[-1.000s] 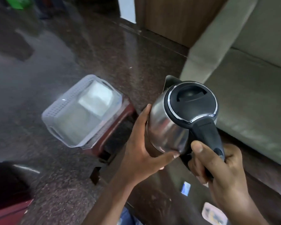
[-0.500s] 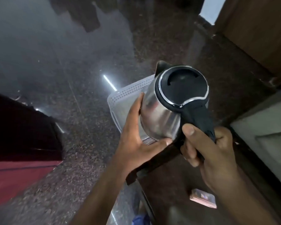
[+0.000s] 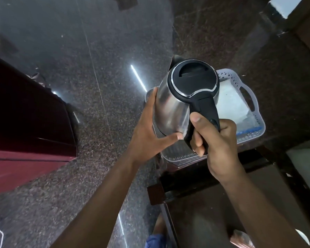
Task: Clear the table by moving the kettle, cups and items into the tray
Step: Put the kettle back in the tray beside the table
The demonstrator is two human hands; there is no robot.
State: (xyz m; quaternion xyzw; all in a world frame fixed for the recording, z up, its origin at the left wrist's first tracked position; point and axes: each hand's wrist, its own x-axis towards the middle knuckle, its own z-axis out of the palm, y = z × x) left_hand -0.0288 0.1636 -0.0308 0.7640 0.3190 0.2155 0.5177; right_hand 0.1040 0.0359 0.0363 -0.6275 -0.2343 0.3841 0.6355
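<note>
While the speckled dark granite floor (image 3: 89,97) filled most of the view, a maroon piece of furniture (image 3: 25,133) ran off the left edge, too cropped to identify. At lower right a dark wooden table (image 3: 213,203) showed only its near corner and part of its glossy top, the rest cut by the frame and by the person's forearms. Beyond it sat the white perforated plastic tray (image 3: 247,97), on a low stand whose shape was mostly hidden; only the tray's right handle and near rim were plain, and a pale sheet inside it could not be made out. The steel kettle (image 3: 172,108) with its black lid was held in the air above the tray's left half, tilted so the lid faced the camera, its base concealed. The right hand (image 3: 217,140) was wrapped tightly round the black handle, thumb on top. The left hand (image 3: 147,129) was spread wide, palm and fingers pressed flat against the kettle's lower side. At the bottom edge a blue scrap and a pinkish object were too cropped to name.
</note>
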